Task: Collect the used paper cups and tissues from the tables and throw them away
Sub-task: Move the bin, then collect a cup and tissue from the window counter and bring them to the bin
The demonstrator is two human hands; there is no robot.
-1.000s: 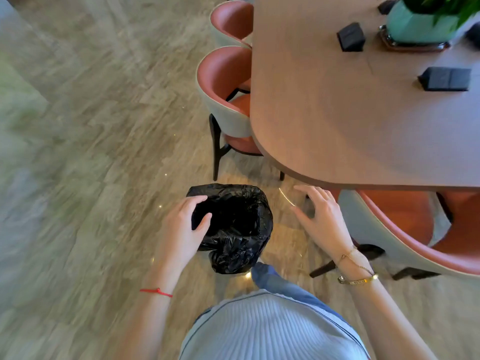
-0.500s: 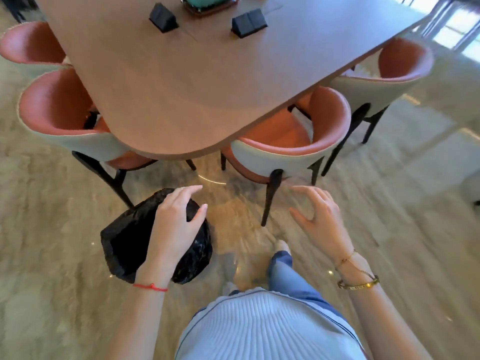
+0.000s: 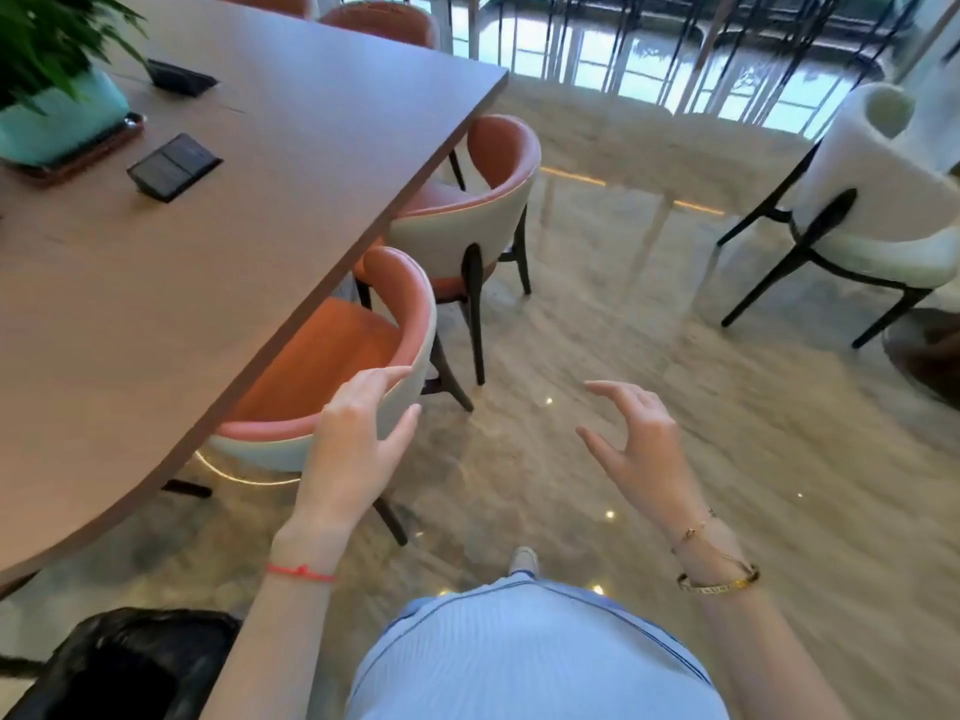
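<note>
The black trash bag (image 3: 124, 662) sits on the floor at the lower left, behind and below the left grip (image 3: 353, 444), apart from it. Both grips are released, fingers spread and curled, holding nothing. The left grip hovers in front of the nearest orange chair (image 3: 363, 350), which is tucked under the counter (image 3: 249, 210). The right grip (image 3: 639, 449) hangs over the bare marble floor (image 3: 675, 356).

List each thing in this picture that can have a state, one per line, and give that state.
left hand: open, empty
right hand: open, empty
black bin bag: mouth open, on the floor
nearest orange chair: tucked under the table
white chair: standing apart
</note>
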